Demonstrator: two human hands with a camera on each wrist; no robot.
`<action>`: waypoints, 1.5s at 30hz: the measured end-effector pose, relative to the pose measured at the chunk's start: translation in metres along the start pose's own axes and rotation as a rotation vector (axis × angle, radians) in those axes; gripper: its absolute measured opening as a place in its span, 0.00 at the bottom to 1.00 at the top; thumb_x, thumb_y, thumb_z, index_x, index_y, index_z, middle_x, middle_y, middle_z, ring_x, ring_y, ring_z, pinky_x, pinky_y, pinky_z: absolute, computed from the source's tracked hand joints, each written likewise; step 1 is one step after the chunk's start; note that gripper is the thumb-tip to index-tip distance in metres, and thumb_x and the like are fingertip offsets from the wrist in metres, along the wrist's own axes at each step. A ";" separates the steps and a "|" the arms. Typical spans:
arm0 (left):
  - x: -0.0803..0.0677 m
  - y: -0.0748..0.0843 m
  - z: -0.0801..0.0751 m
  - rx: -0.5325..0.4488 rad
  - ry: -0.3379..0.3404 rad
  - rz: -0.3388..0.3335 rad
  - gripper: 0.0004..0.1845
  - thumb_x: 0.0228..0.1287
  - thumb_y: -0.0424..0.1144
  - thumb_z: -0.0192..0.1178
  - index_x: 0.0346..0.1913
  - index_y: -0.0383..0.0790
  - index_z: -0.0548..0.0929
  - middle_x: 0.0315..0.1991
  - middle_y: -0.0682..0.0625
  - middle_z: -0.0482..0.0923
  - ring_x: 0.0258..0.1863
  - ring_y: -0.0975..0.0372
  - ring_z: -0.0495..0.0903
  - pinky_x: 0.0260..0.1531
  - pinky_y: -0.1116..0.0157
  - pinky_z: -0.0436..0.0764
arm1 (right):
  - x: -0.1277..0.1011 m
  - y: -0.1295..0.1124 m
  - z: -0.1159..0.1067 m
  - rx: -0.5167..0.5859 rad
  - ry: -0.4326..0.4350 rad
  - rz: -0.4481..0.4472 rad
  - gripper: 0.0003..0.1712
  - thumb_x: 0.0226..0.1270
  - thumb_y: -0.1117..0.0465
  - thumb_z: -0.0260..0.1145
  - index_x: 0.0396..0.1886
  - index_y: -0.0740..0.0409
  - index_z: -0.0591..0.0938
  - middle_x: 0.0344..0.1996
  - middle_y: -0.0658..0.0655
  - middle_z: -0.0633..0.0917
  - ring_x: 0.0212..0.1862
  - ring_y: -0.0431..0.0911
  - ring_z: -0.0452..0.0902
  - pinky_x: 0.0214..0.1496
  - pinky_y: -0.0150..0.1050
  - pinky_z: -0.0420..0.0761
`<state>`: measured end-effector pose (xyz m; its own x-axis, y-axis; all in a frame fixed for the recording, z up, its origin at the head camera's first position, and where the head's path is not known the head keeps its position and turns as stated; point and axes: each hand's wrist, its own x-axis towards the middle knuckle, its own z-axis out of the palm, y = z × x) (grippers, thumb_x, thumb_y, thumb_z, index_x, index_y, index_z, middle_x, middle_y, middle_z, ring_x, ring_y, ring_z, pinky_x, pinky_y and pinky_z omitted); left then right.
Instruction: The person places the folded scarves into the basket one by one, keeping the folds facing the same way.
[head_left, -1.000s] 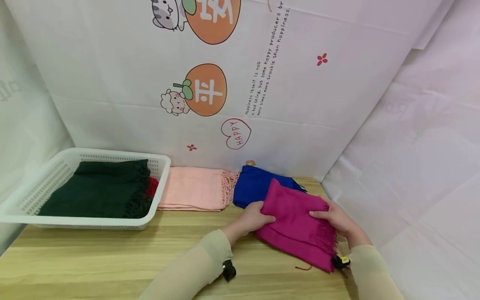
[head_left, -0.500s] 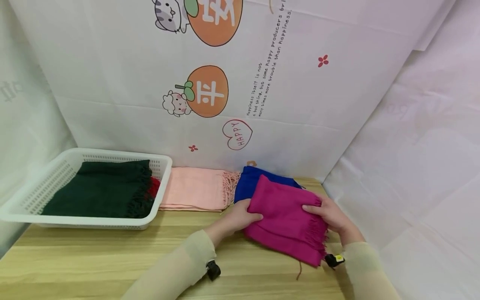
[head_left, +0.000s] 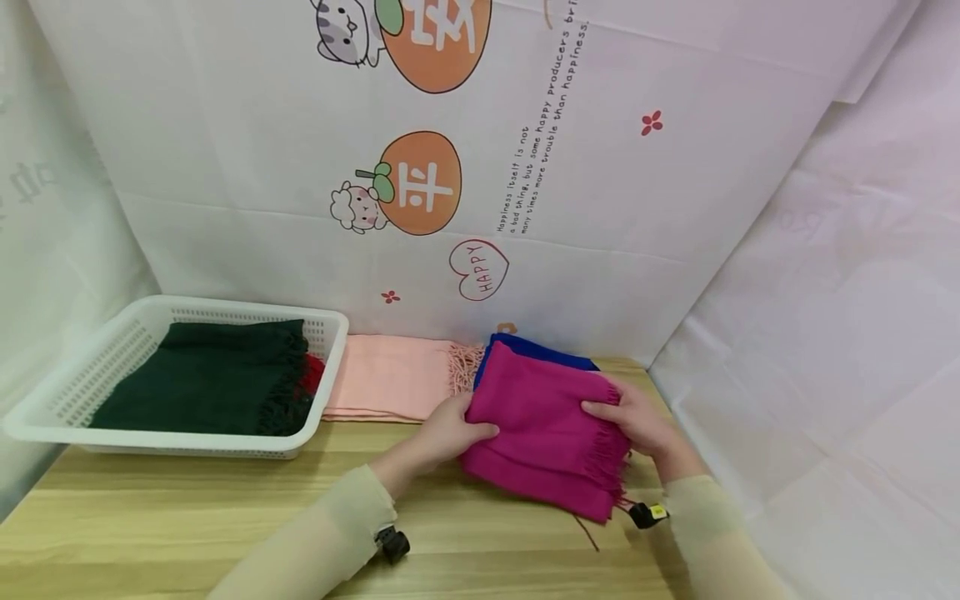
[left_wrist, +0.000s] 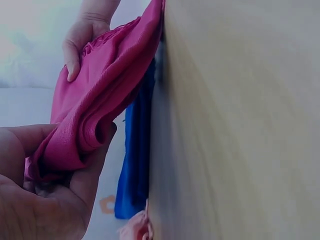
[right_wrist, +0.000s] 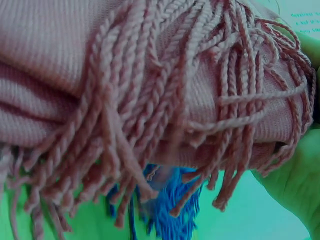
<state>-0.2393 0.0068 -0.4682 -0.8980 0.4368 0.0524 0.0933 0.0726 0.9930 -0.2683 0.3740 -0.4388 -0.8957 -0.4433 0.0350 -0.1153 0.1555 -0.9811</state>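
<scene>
Between both hands is a folded magenta scarf [head_left: 543, 421] with twisted fringe at its right end. My left hand [head_left: 447, 432] grips its left folded edge, thumb on top and fingers beneath, as the left wrist view shows. At the fringed end my right hand [head_left: 633, 417] pinches the scarf, thumb on top; the fringe fills most of the right wrist view. In the left wrist view the scarf is raised off the table and tilted. Behind and partly under it in the head view lies a folded blue scarf [head_left: 512, 342], largely hidden, its blue fringe [right_wrist: 175, 205] showing in the right wrist view.
A folded pink scarf [head_left: 397, 375] with fringe lies left of the blue one, against the back wall. Farther left, a white plastic basket [head_left: 326, 379] holds a dark green scarf [head_left: 206, 375] and something red [head_left: 311, 373]. White sheets line the back and sides of the wooden table [head_left: 225, 517].
Both hands have carried the magenta scarf leftward in the head view, and it now covers more of the blue scarf. The basket and pink scarf stay where they were on the table.
</scene>
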 end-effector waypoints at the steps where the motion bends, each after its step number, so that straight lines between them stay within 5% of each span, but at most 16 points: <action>1: -0.001 0.000 -0.003 0.007 0.006 0.001 0.23 0.70 0.35 0.75 0.65 0.33 0.84 0.51 0.45 0.89 0.46 0.56 0.90 0.48 0.56 0.90 | 0.003 -0.001 0.002 0.012 -0.015 -0.006 0.32 0.84 0.69 0.67 0.82 0.58 0.73 0.64 0.54 0.88 0.56 0.50 0.91 0.54 0.47 0.92; 10: -0.017 0.008 -0.031 0.023 0.047 -0.017 0.28 0.70 0.38 0.75 0.69 0.34 0.82 0.54 0.45 0.88 0.49 0.56 0.89 0.51 0.56 0.88 | 0.025 -0.012 0.025 0.023 -0.066 -0.013 0.34 0.84 0.65 0.68 0.84 0.55 0.71 0.67 0.57 0.85 0.57 0.51 0.90 0.55 0.48 0.92; 28: -0.046 0.032 -0.073 -0.033 0.140 -0.116 0.30 0.74 0.38 0.71 0.74 0.33 0.77 0.58 0.40 0.86 0.47 0.52 0.90 0.46 0.52 0.91 | 0.064 -0.034 0.065 -0.017 -0.020 0.000 0.37 0.81 0.61 0.72 0.84 0.54 0.72 0.68 0.61 0.83 0.57 0.52 0.89 0.55 0.48 0.91; 45: -0.072 0.047 -0.110 0.029 0.135 -0.089 0.31 0.80 0.39 0.67 0.78 0.32 0.72 0.64 0.37 0.83 0.52 0.51 0.89 0.51 0.55 0.90 | 0.084 -0.046 0.102 0.041 -0.030 -0.016 0.37 0.81 0.61 0.73 0.84 0.52 0.72 0.65 0.60 0.84 0.55 0.51 0.89 0.53 0.46 0.91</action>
<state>-0.2175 -0.1202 -0.4135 -0.9527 0.3034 -0.0201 0.0212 0.1324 0.9910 -0.2948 0.2395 -0.4099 -0.8806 -0.4717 0.0460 -0.1114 0.1116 -0.9875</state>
